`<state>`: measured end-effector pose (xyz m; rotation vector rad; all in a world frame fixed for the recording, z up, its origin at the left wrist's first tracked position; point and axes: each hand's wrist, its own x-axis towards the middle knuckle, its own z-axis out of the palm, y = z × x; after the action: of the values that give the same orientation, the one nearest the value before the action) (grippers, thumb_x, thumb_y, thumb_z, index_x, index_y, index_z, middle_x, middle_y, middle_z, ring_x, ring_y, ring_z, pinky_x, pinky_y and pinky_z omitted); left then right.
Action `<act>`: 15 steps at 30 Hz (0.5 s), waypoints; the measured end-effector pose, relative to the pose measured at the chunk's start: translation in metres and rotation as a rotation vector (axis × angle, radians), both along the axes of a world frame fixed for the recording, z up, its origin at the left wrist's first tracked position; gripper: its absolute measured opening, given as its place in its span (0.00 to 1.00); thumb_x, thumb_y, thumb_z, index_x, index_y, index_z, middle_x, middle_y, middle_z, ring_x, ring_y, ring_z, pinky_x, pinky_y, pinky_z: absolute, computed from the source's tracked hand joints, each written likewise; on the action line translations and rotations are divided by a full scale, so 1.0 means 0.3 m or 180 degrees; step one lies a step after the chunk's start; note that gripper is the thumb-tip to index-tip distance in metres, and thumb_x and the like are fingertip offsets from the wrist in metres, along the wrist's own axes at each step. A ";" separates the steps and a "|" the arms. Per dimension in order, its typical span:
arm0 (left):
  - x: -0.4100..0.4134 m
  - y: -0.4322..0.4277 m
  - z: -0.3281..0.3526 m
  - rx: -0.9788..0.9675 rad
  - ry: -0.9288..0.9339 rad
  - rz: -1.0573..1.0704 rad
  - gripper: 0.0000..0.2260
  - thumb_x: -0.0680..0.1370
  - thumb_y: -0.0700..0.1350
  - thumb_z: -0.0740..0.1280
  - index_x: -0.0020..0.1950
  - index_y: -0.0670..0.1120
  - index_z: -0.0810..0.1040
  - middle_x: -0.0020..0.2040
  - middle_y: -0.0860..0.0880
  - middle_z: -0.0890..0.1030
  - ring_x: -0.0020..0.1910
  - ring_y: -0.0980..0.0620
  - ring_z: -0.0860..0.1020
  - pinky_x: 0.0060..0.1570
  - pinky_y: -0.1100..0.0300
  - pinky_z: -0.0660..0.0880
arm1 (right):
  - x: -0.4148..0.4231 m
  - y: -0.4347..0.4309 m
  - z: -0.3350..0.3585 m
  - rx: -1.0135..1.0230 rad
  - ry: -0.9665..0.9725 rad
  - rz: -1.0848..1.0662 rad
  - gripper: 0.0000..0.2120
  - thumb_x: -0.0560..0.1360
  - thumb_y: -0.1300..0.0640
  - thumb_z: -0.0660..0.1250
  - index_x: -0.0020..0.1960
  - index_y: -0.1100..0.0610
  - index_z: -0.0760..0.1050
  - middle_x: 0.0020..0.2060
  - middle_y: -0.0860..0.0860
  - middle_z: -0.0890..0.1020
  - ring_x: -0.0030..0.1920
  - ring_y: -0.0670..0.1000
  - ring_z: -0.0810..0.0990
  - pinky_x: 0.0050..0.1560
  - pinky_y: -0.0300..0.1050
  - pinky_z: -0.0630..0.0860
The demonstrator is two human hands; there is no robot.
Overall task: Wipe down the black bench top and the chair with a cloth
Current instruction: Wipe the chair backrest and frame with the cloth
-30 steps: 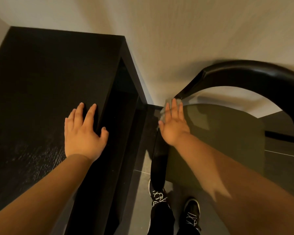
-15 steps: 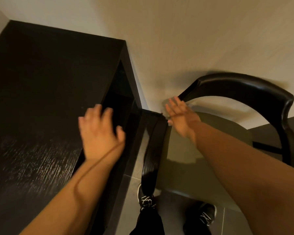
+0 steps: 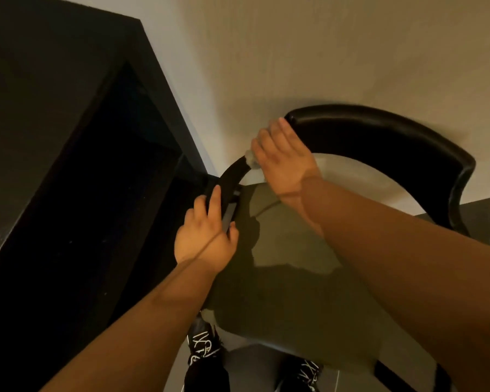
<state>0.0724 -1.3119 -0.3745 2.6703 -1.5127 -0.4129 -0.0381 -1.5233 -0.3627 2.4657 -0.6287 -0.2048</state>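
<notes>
The chair (image 3: 379,137) has a curved black backrest and an olive-green seat (image 3: 294,292). My right hand (image 3: 283,162) lies flat over the left end of the backrest, pressing a pale cloth (image 3: 251,160) whose edge peeks out under the fingers. My left hand (image 3: 207,236) grips the chair's black left armrest (image 3: 232,176), thumb on the inner side. The black bench top (image 3: 40,94) fills the left of the view, with neither hand on it.
A beige wall (image 3: 323,52) stands right behind the chair and bench. The bench's dark side panel (image 3: 111,193) drops beside the armrest. My black sneakers (image 3: 204,346) stand on the grey tiled floor (image 3: 487,222) below the seat.
My left hand left the bench top and moved right to take hold of the armrest. My right hand slid with the cloth up onto the backrest's left end. The view swung right.
</notes>
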 end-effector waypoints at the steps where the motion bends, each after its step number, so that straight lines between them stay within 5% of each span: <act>1: 0.001 -0.001 -0.003 -0.0007 -0.0051 0.0003 0.39 0.80 0.61 0.64 0.85 0.50 0.52 0.74 0.42 0.69 0.59 0.43 0.77 0.40 0.52 0.77 | -0.005 -0.003 0.002 -0.0067 -0.0174 0.0002 0.25 0.81 0.56 0.53 0.76 0.60 0.69 0.71 0.60 0.74 0.77 0.66 0.66 0.81 0.61 0.40; 5: -0.002 0.000 -0.017 0.0018 -0.0149 0.0128 0.39 0.80 0.63 0.63 0.85 0.53 0.49 0.76 0.44 0.67 0.63 0.44 0.76 0.43 0.51 0.79 | 0.049 -0.004 0.014 0.0113 -0.0232 -0.0057 0.13 0.76 0.62 0.62 0.54 0.60 0.84 0.48 0.58 0.83 0.61 0.65 0.81 0.79 0.60 0.63; 9: 0.001 -0.002 -0.012 -0.0068 -0.0042 0.0181 0.37 0.81 0.62 0.62 0.86 0.54 0.49 0.78 0.45 0.66 0.66 0.43 0.75 0.46 0.49 0.79 | 0.089 -0.034 0.012 0.0277 -0.0102 0.0727 0.02 0.67 0.59 0.76 0.39 0.57 0.85 0.35 0.54 0.83 0.43 0.60 0.84 0.67 0.61 0.76; 12: -0.003 -0.004 -0.009 -0.0078 -0.0007 0.0251 0.36 0.82 0.61 0.62 0.85 0.54 0.49 0.77 0.45 0.66 0.65 0.44 0.75 0.44 0.50 0.79 | 0.070 -0.059 0.019 0.0826 -0.0037 0.0748 0.17 0.73 0.55 0.57 0.39 0.54 0.85 0.35 0.51 0.82 0.41 0.57 0.83 0.66 0.55 0.78; 15: -0.002 -0.003 -0.006 -0.0109 0.0054 0.0256 0.36 0.82 0.61 0.62 0.85 0.55 0.49 0.77 0.46 0.67 0.64 0.45 0.76 0.44 0.51 0.79 | 0.007 -0.068 0.101 0.0660 -0.0117 0.0374 0.20 0.75 0.56 0.53 0.50 0.58 0.84 0.44 0.55 0.83 0.51 0.60 0.82 0.74 0.57 0.71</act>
<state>0.0719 -1.3128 -0.3763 2.6833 -1.3894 -0.4005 -0.0361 -1.5439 -0.3324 2.7021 -0.4973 -0.1873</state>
